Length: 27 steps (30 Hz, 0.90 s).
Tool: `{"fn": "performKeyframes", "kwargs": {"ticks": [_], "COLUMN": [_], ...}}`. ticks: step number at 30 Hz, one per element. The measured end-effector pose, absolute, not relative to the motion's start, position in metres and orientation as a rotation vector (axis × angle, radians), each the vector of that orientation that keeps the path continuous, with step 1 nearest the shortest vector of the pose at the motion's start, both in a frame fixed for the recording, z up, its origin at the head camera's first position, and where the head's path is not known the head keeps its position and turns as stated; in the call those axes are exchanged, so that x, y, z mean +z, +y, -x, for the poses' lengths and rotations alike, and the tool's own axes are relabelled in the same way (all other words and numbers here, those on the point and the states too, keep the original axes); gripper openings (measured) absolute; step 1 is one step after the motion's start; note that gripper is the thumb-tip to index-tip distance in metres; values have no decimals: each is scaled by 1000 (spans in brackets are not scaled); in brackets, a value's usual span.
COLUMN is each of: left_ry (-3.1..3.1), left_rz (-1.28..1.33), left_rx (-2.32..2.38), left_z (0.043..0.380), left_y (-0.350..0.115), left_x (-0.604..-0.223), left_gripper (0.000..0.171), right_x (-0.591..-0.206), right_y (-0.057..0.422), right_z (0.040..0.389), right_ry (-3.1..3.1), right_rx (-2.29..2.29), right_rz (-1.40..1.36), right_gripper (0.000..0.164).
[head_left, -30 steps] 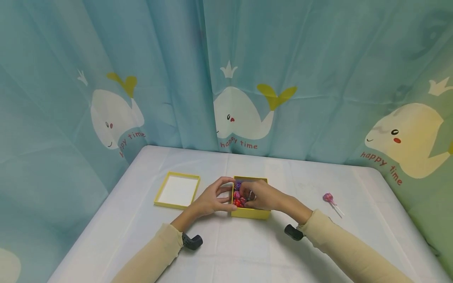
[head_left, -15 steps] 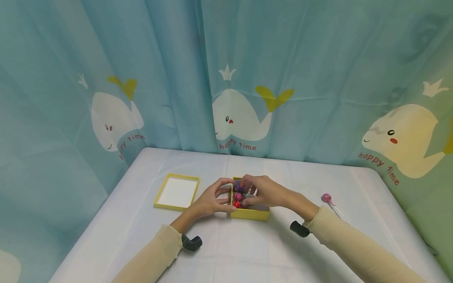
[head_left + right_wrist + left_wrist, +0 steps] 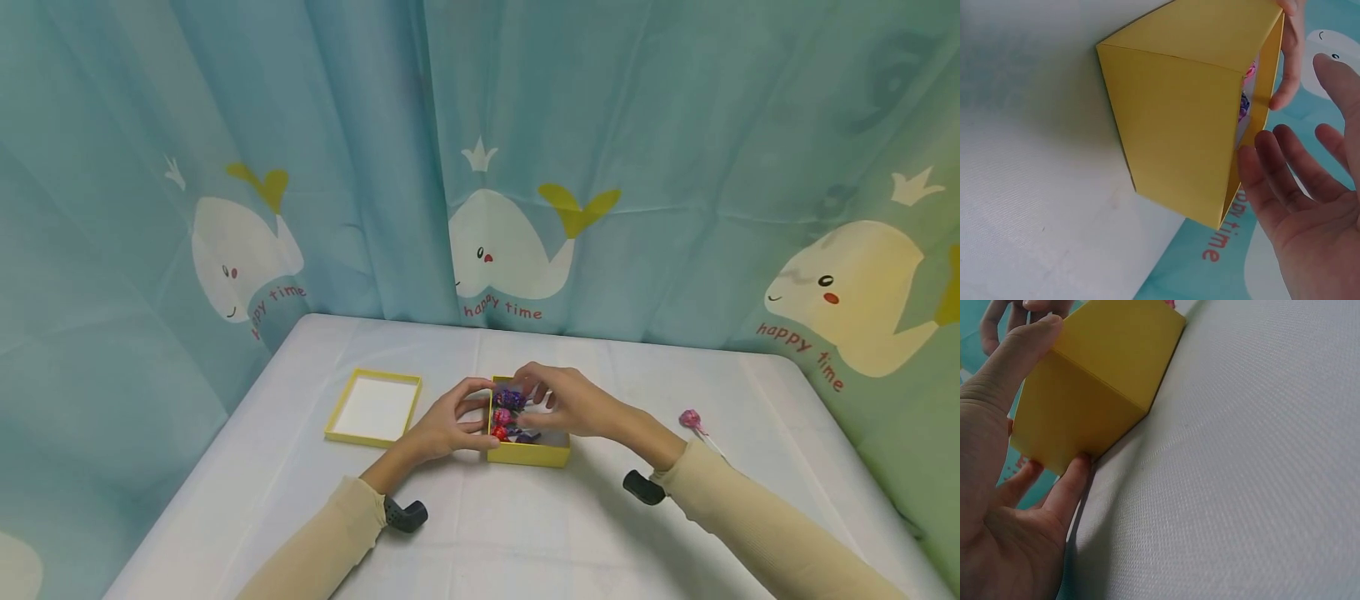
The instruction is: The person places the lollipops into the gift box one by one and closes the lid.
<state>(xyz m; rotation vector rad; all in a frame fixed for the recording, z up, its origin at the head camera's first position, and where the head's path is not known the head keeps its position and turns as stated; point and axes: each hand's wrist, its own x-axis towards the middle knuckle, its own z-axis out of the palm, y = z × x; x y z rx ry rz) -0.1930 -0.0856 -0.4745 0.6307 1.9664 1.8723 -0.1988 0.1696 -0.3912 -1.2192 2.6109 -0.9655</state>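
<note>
In the head view a yellow box (image 3: 528,454) without its lid stands on the table, with several wrapped lollipops inside, purple (image 3: 509,400), pink (image 3: 502,417) and red (image 3: 499,433), heads toward its left wall. My left hand (image 3: 444,427) holds the box's left side, thumb at the near corner and index finger at the far one. The left wrist view has fingertips (image 3: 1079,464) against the wall. Over the box's right part is my right hand (image 3: 577,404), its fingers spread and holding nothing. The right wrist view shows this right hand (image 3: 1310,225) beside the box's rim.
A yellow-edged lid (image 3: 375,407) with a white inside lies left of the box. On the right, past the right wrist, lies one pink lollipop (image 3: 691,419), its stick partly behind the sleeve. A blue curtain (image 3: 390,167) with whales hangs behind the white table (image 3: 480,533).
My right hand has lifted back from the lollipops, up and to the right, and its fingers have spread. More lollipops now show in the box. My left hand stays at the box.
</note>
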Motion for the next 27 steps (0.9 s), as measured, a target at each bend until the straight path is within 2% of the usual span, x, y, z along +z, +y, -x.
{"fn": "performKeyframes", "kwargs": {"ticks": [10, 27], "left_ry": [1968, 1979], "left_rz": [-630, -637], "left_rx": [1869, 1844], "left_z": [193, 196], "left_y": [-86, -86], "left_x": [-474, -476], "left_gripper": [83, 87], "right_x": [-393, -398], "right_y": [182, 265], "right_z": [197, 184], "right_ry": [2688, 3021], "right_rx": [-1009, -929], "right_rz": [1296, 1039], "right_gripper": [44, 44]}}
